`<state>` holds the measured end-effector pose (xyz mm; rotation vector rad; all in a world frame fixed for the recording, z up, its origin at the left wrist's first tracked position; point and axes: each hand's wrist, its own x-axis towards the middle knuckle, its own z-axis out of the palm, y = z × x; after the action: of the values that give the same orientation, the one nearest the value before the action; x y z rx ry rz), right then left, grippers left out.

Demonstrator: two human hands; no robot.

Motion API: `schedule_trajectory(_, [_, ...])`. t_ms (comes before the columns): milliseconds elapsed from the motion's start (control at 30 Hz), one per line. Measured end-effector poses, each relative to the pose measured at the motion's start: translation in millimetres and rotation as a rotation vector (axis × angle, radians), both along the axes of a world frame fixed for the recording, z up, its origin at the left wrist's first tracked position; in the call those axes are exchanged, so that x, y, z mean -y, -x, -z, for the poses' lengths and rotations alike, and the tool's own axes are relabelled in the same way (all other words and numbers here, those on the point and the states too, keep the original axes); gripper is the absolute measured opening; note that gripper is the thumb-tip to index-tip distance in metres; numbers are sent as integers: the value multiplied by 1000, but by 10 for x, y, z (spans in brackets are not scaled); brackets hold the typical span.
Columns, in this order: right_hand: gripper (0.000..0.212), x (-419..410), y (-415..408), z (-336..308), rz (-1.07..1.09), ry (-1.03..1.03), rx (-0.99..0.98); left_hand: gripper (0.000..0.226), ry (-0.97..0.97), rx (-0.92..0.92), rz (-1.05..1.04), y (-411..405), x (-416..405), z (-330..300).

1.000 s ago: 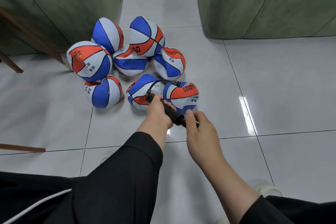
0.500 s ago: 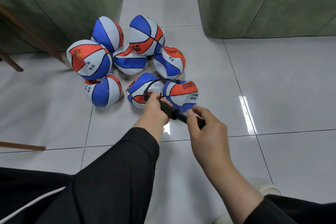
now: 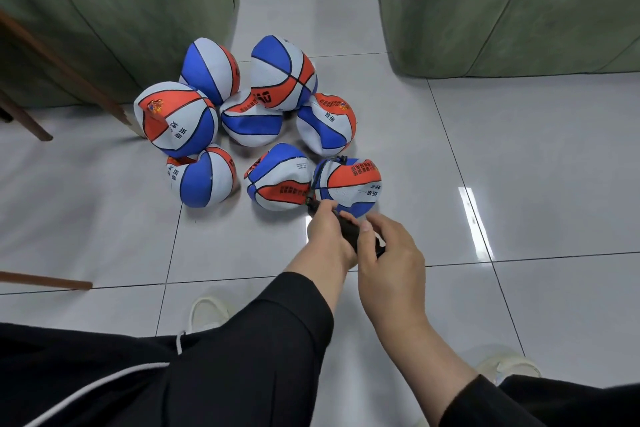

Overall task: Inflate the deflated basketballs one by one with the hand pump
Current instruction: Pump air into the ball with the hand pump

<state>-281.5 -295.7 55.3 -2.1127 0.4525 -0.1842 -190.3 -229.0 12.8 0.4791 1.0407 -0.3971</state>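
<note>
Down low, the left hand [image 3: 327,230] is clenching the black cylindrical hand pump [image 3: 349,230] while the right hand [image 3: 389,253] is gripping its rear handle; its thin black hose [image 3: 317,180] is reaching the nearest dented red-white-blue basketball [image 3: 349,184], lying beside seven others on the glossy white tiled floor [image 3: 519,166].

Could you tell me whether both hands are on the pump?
Yes, the left hand and right hand both grip the black pump.

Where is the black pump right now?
In the head view, the pump sits just below centre, held by the left hand and right hand, right beside the nearest basketball.
</note>
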Motion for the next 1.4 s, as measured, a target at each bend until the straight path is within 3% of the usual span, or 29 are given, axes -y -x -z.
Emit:
schedule_trajectory(133, [29, 23, -34, 9, -41, -19, -33, 31, -12, -2, 3, 43, 19, -36])
schedule_trajectory(300, [25, 49, -14, -113, -77, -51, 60, 22, 14, 67, 52, -187, -141, -53])
schedule_trajectory(467, [42, 39, 44, -245, -48, -53, 180, 18, 2, 2, -44, -340, -462, 38])
schedule_trajectory(700, [40, 0, -39, -117, -12, -21, 137, 31, 82, 24, 3, -150, -91, -78])
schedule_trajectory(867, [35, 66, -55, 30, 28, -37, 80, 26, 37, 36, 18, -56, 98, -166])
schedule_trajectory(1100, [30, 52, -26, -46, -99, -57, 103, 38, 10, 91, 111, -184, -44, -192])
schedule_trajectory(1233, [49, 62, 14, -89, -63, -59, 208, 31, 15, 53, 21, -358, -307, -101])
schedule_trajectory(1400, [48, 20, 23, -125, -77, -33, 254, 25, 23, 23, 18, -337, -378, -30])
